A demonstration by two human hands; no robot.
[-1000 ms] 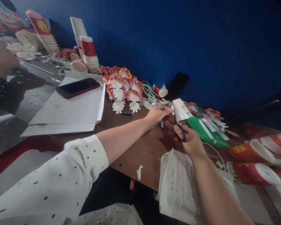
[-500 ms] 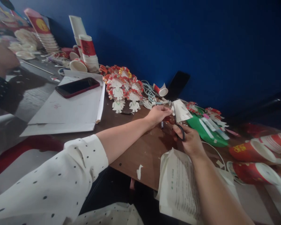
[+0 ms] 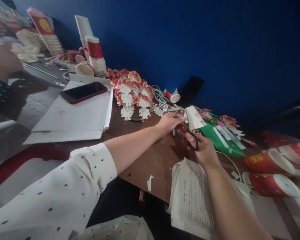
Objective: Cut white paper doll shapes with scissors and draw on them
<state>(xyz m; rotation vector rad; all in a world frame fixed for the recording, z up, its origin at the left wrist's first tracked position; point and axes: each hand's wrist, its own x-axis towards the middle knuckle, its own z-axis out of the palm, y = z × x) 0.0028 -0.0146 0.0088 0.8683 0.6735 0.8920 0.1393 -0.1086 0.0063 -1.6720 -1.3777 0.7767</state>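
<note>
My left hand (image 3: 170, 122) is closed in a pinch at the near edge of a piece of white paper (image 3: 196, 118). Close by, my right hand (image 3: 202, 148) grips a pair of scissors (image 3: 195, 141) by its black handle loop. The blades point up along the paper's left edge, near my left fingertips, though they are hard to make out. Below the fingers a marker (image 3: 174, 133) lies on the brown table (image 3: 150, 156). Finished paper dolls (image 3: 144, 108) with red frilled tops are heaped to the left of my hands.
A phone (image 3: 83, 92) rests on a white box (image 3: 72, 120) at left. Stacked paper cups (image 3: 96, 55) stand behind it. A green sheet (image 3: 215, 138) with markers, a printed paper bag (image 3: 190, 196) and red cups (image 3: 270, 161) are at right. Another person's arm (image 3: 2, 63) is at far left.
Both hands keep nearly the same position at the paper and scissors. The whole view has shifted very slightly; nothing else has visibly moved.
</note>
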